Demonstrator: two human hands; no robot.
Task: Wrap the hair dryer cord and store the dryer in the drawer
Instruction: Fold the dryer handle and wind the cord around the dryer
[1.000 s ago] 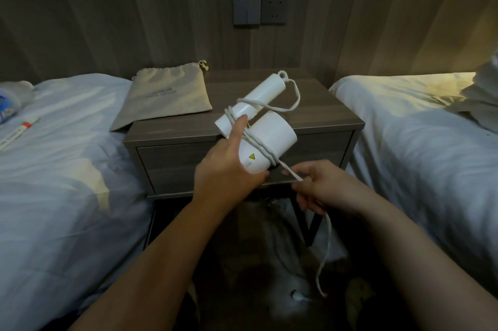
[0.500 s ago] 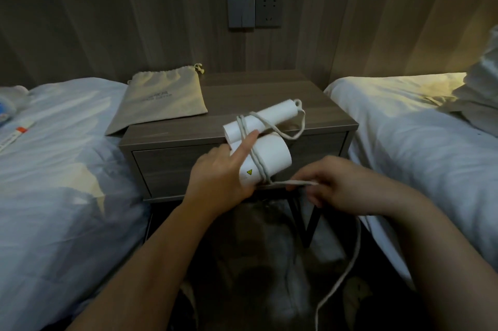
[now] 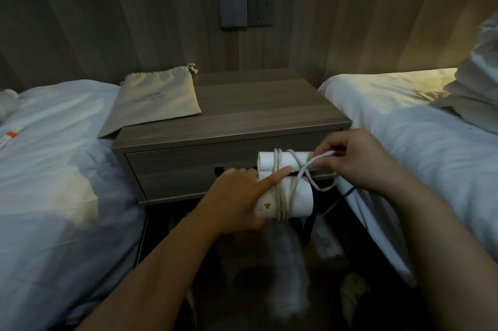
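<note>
A white folded hair dryer is held in front of the closed drawer of the wooden nightstand. My left hand grips the dryer's body from the left, its index finger stretched over the wound cord. The white cord circles both body and handle several times. My right hand pinches the cord at the handle's right end, above the dryer. A slack loop hangs below that hand.
A beige drawstring pouch lies on the nightstand's left part and overhangs its edge. White beds flank the nightstand left and right. A wall switch and socket sit above. A power strip lies on the floor.
My right hand has risen from below the dryer to the handle's right end, carrying the cord up and over. The dryer has tilted level and sits lower before the drawer.
</note>
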